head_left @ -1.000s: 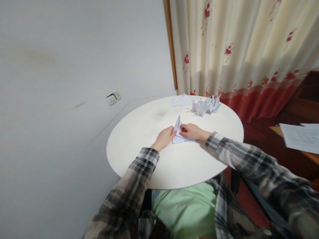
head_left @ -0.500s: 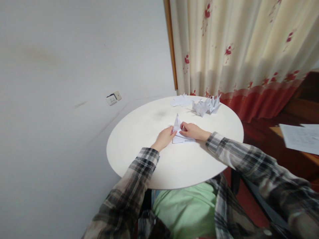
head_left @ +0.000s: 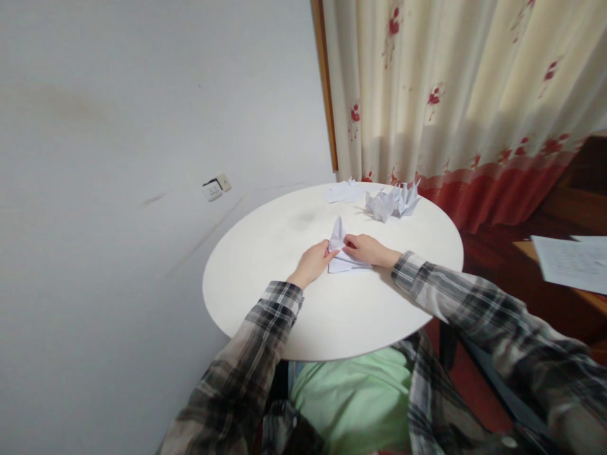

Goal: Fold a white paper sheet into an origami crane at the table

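Observation:
A partly folded white paper (head_left: 342,258) lies near the middle of the round white table (head_left: 284,253), with one pointed flap standing up. My left hand (head_left: 313,261) presses on its left edge, fingers closed on the paper. My right hand (head_left: 364,249) pinches the paper at the base of the raised flap. Both hands rest on the tabletop.
Several finished white paper folds (head_left: 392,201) stand at the far side of the table, with flat paper pieces (head_left: 344,191) beside them. A flowered curtain (head_left: 450,101) hangs behind. A wooden desk with a printed sheet (head_left: 571,260) is at the right. A wall (head_left: 142,126) is at the left.
The raised flap has shifted slightly as my fingers work on it. My hands stay in the same place on the paper.

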Available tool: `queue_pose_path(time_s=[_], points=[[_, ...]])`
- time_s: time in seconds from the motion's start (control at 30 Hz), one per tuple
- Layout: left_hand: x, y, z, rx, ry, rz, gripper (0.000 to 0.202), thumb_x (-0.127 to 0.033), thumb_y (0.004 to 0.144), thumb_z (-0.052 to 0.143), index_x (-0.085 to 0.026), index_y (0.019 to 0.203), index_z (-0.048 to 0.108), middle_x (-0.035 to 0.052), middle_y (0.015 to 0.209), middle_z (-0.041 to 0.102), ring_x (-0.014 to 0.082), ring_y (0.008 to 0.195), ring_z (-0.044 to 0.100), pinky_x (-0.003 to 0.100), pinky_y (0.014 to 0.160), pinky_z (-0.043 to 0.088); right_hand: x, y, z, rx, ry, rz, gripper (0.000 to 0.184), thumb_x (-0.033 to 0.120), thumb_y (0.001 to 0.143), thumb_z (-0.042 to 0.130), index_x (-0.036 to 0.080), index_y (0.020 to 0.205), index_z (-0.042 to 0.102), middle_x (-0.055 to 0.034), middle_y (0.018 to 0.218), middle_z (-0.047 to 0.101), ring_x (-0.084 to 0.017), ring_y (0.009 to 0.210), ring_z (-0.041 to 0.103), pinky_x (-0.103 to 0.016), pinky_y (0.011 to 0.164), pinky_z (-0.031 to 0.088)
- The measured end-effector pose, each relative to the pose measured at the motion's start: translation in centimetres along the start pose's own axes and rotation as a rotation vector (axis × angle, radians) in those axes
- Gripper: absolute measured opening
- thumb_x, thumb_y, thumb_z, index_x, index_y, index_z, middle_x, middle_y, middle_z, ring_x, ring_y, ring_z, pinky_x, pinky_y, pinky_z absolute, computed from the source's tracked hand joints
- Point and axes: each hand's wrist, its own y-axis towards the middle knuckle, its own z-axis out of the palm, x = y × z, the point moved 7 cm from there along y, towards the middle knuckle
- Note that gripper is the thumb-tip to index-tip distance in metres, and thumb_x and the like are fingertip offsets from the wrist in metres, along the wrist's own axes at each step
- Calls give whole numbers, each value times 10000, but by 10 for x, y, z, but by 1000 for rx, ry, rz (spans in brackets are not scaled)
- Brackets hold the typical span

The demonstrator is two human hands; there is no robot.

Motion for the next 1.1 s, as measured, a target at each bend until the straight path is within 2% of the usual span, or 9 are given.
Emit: queue_pose_path(time_s=[0.37,0.7,0.93,1.1], points=[[2,1,2,-17,16,58,260,-432,809,385,-184,795,462,14,702,559,136,628,512,232,533,312,3,-1,0,18,-17,-55,258,374,811,408,179,871,567,-45,797,633,-143,701,555,-214,574,303],[3,2,2,-41,36,37,259,-428,815,364,-184,785,444,18,692,553,139,615,504,235,533,312,5,-2,0,21,9,-60,319,417,806,403,166,804,601,-46,779,638,-129,668,542,-205,561,302],[4,3,4,-40,57,27,180,-340,825,367,-182,806,449,31,738,566,151,661,521,247,569,339,6,-1,1,12,40,-112,328,421,806,402,161,786,600,-39,747,632,-112,626,524,-198,554,292],[3,3,3,-51,51,36,151,-296,819,368,-181,771,453,26,732,550,139,643,501,247,567,334,3,0,1,5,33,-88,327,433,799,403,171,760,595,-35,737,628,-113,617,515,-206,540,273]])
